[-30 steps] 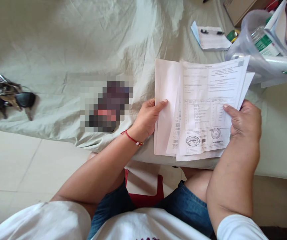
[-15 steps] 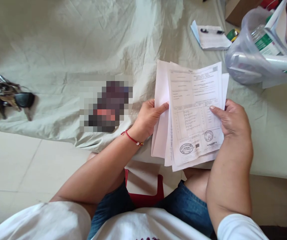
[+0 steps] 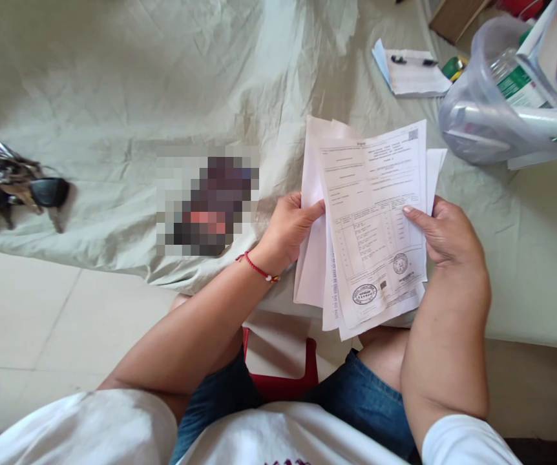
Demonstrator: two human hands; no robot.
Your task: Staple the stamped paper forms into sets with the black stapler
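Left hand [image 3: 288,226] and right hand [image 3: 446,236] each pinch an edge of the loosely fanned papers [image 3: 370,219] above the cloth-covered tabletop [image 3: 114,84]; misaligned inner sheets risk slipping out toward the lap.

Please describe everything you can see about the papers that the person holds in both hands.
The papers are a thin stack of white printed sheets, fanned unevenly. The top sheet shows fine text, a table and two round stamps near its lower edge; the text is too small to read. The left hand grips the left edge, the right hand the right edge, thumbs on top. The stack is tilted slightly, held above the edge of the cloth-covered table and the person's lap.
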